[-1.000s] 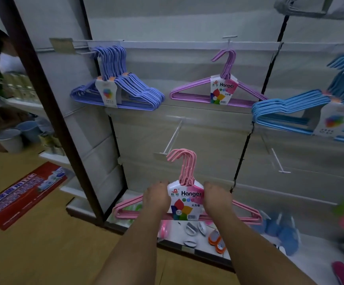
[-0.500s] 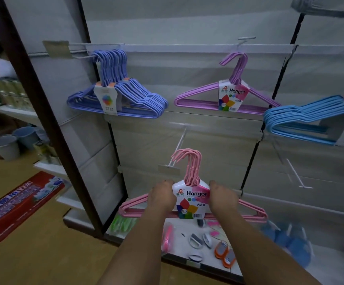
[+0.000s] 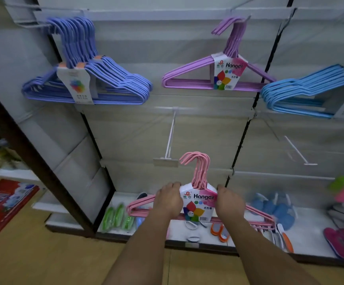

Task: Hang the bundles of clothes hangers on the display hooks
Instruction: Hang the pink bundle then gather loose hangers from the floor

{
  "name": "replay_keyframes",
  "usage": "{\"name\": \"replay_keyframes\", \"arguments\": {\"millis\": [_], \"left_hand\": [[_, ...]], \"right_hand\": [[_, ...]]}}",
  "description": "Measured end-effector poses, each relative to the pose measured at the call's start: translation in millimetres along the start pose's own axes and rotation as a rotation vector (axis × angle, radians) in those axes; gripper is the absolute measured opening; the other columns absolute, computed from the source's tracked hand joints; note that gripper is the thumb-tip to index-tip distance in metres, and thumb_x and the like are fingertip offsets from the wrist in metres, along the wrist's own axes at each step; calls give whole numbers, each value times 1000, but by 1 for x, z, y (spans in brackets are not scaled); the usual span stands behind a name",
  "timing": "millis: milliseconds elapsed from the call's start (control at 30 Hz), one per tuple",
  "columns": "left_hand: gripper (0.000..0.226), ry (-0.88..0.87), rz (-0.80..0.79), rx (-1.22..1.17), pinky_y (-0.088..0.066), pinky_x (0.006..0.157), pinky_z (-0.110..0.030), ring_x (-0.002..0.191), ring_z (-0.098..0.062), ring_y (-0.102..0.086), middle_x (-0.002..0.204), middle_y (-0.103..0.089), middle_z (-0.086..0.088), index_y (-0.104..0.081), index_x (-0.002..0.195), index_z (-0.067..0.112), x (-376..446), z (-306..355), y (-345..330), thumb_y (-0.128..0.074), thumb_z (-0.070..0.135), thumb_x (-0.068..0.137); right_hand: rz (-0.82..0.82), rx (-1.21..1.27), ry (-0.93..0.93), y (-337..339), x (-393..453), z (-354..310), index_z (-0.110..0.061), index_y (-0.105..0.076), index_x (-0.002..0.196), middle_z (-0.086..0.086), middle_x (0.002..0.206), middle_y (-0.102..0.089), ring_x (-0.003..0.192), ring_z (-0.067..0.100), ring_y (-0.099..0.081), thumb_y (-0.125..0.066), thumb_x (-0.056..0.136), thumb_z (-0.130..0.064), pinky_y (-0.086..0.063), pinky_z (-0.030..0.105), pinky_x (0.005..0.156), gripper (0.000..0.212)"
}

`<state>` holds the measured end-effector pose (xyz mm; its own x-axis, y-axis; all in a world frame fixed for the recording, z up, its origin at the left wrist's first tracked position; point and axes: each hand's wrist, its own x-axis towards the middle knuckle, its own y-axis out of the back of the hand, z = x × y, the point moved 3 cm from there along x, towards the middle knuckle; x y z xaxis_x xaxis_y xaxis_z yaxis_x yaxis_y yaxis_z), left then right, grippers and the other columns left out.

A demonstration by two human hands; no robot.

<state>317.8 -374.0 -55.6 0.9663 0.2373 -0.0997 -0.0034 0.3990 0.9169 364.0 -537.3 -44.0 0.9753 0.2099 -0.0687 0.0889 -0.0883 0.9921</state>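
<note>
A: Held pink bundle [image 3: 198, 199] two-handed, left hand [image 3: 168, 202] and right hand [image 3: 227, 204] curled round the shoulders either side of the label. Kept it level, probably.

B: Position?

A: Low, before the shelf [image 3: 303, 235]. Hook tops just beside the empty display hook [image 3: 170, 138], not yet on. Faced left to meet its tip, likely.

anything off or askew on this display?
Nothing damaged or spilled. The pink hanger bundle is not yet hung: left hand and right hand grip it, its hooks right of the empty display hook.
</note>
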Motion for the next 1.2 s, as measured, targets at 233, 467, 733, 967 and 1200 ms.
{"name": "replay_keyframes", "arguments": {"millis": [233, 467, 733, 967, 1200], "left_hand": [[36, -3, -38, 6, -43, 94, -38, 109, -25, -51, 119, -56, -8, -49, 128, 18, 34, -15, -17, -47, 14, 92], [56, -33, 7, 69, -36, 101, -36, 121, -27, -45, 134, -48, -10, -31, 145, 18, 74, -24, -25, -44, 6, 92], [17, 72, -4, 185, -42, 84, -29, 85, -21, -56, 82, -57, -3, -53, 77, 13, 108, -53, -24, -45, 3, 88], [34, 43, 184, 70, -31, 94, -26, 101, -18, -40, 120, -46, -7, -44, 123, 12, 137, -85, -34, -36, 4, 91], [31, -27, 377, 72, -33, 91, -29, 108, -22, -45, 119, -50, -6, -48, 124, 14, 150, -96, -29, -42, 10, 94]], "right_hand": [[-14, 1, -8, -18, 33, -6, -15, -50, 113, 1, 99, -64, 80, 17, -56, -47, 97, -17, -41, 26, 65, 16], [-30, -17, -8, -29, 74, -10, -13, -49, 113, 5, 107, -65, 95, 25, -63, -42, 97, -11, -36, 28, 67, 18], [-12, 38, -27, -44, 117, -42, -11, -51, 113, 7, 104, -65, 93, 26, -63, -44, 94, -6, -39, 28, 66, 21], [58, 125, -11, -72, 142, -62, -10, -49, 114, 6, 102, -65, 87, 25, -59, -63, 83, -4, -37, 28, 67, 35], [214, 273, 28, -101, 161, -73, -12, -52, 113, 8, 106, -61, 96, 24, -54, -62, 84, 0, -41, 33, 88, 33]]}}
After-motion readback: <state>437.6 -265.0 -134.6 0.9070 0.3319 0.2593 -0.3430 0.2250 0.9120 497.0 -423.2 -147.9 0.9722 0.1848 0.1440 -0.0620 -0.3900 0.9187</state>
